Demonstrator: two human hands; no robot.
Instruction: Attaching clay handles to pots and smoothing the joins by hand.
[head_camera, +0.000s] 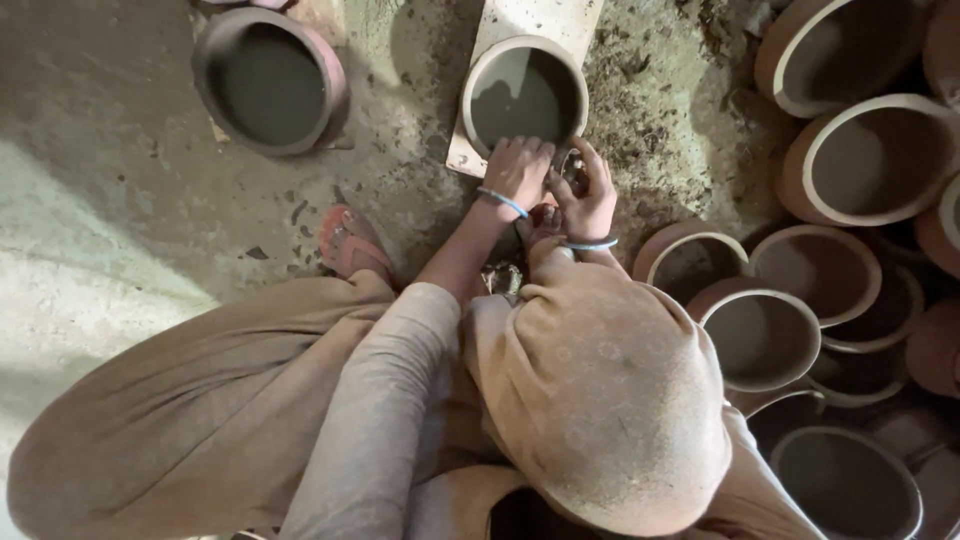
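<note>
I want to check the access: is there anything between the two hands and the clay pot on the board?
Nothing visible. The left hand rests on the near rim of the clay pot, and the right hand is beside it, close to the rim.

Head camera, looking steeply down, close over knees and dirt floor (120, 200)

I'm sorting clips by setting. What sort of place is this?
Most likely a pottery workshop with an earthen floor. Unfired clay pots are stacked at the right, and both hands, left hand and right hand, work the rim of a clay bowl on a board.
</note>
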